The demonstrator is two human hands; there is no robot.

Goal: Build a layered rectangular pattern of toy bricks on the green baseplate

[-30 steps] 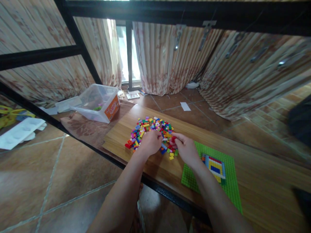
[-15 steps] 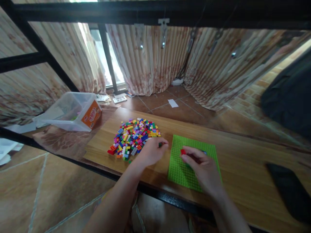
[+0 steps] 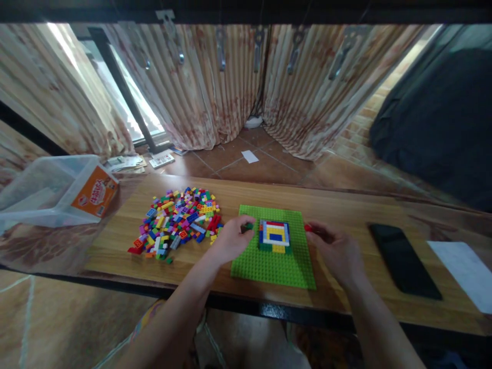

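On the green baseplate (image 3: pixel 246 266) sits a small square build of colored bricks (image 3: pixel 274 237), with red, white, yellow, blue and green parts. My left hand (image 3: pixel 232 238) is over the plate's left edge, its thumb and finger pinched on a small dark green brick (image 3: pixel 249 226). At the plate's right edge my right hand (image 3: pixel 336 248) grips a small red brick (image 3: pixel 308 228) between thumb and fingertips. Left of my left hand spreads a pile of loose bricks (image 3: pixel 180 220) in many colors.
A clear plastic bin (image 3: pixel 49 184) with an orange label stands at the far left. To the right a black phone (image 3: pixel 403 259) lies on the wooden table (image 3: pixel 338 205), beside a white paper sheet (image 3: pixel 463 269). The table's dark front edge (image 3: pixel 265 309) runs below my arms.
The view has turned to the right. My right hand has moved off the baseplate to its right edge, uncovering the brick build. My left hand has come from beside the pile to the plate.
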